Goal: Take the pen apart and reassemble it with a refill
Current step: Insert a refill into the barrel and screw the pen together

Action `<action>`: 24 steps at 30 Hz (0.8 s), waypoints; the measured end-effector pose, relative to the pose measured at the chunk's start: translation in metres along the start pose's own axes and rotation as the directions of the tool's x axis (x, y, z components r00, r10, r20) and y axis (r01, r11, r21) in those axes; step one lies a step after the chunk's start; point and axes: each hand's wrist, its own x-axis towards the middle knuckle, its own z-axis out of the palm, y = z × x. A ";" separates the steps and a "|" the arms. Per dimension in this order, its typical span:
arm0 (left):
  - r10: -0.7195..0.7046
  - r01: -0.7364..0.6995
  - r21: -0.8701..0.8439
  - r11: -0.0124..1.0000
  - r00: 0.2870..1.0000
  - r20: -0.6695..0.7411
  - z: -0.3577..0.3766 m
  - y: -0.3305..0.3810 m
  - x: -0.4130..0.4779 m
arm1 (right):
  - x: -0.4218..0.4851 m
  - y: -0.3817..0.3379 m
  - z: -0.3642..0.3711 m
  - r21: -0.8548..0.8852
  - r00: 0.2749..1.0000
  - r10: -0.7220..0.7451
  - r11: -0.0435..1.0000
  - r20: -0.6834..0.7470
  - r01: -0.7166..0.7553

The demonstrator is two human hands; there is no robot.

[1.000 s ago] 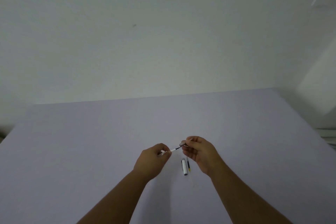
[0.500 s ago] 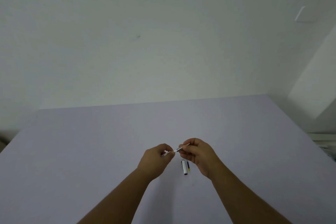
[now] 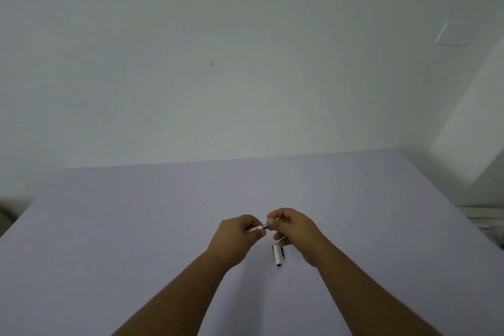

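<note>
My left hand (image 3: 237,237) grips a pale pen barrel (image 3: 255,228), most of it hidden in the fist. My right hand (image 3: 296,232) pinches a small dark tip piece (image 3: 265,225) right at the barrel's open end. The two hands almost touch above the table. On the table below my right hand lies a white pen cap (image 3: 277,255) with a black end. A thin stick with a yellow section (image 3: 283,256), probably a refill, lies beside it, partly hidden by my right hand.
The lavender table top (image 3: 136,226) runs back to a white wall (image 3: 245,63). A white cabinet side (image 3: 469,123) stands at the right. Pale objects sit past the table's right edge (image 3: 485,215).
My hands have closed together. The thin refill that showed between them a second ago has gone into the barrel, and the tip piece now sits against the barrel's end. The camera has tilted up slightly.
</note>
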 end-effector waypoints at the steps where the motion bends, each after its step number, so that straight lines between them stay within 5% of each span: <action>1: 0.002 -0.002 0.001 1.000 1.000 -0.004 -0.001 0.001 0.000 | 0.000 -0.001 -0.001 0.022 1.000 -0.014 1.000 0.011 0.014; 7: 0.017 -0.017 0.031 0.999 1.000 -0.018 -0.001 0.003 0.001 | 0.002 -0.006 0.000 -0.199 0.997 0.026 0.979 -0.067 -0.039; 11: 0.011 -0.010 0.048 0.999 1.000 -0.026 -0.003 0.003 0.004 | 0.002 -0.003 -0.004 -0.098 0.998 -0.057 0.993 0.025 0.059; 16: 0.012 -0.012 0.068 0.998 1.000 -0.008 -0.001 0.004 0.005 | 0.003 -0.002 -0.001 -0.140 0.999 0.025 0.990 -0.029 -0.029; 20: 0.008 -0.007 0.071 0.997 1.000 -0.016 -0.002 0.004 0.006 | 0.002 0.000 -0.001 0.000 0.999 -0.025 1.000 0.019 0.025; 24: 0.032 -0.032 0.098 0.995 0.999 -0.001 0.000 0.005 0.005 | 0.003 -0.003 0.001 -0.092 0.996 0.073 0.993 -0.049 -0.077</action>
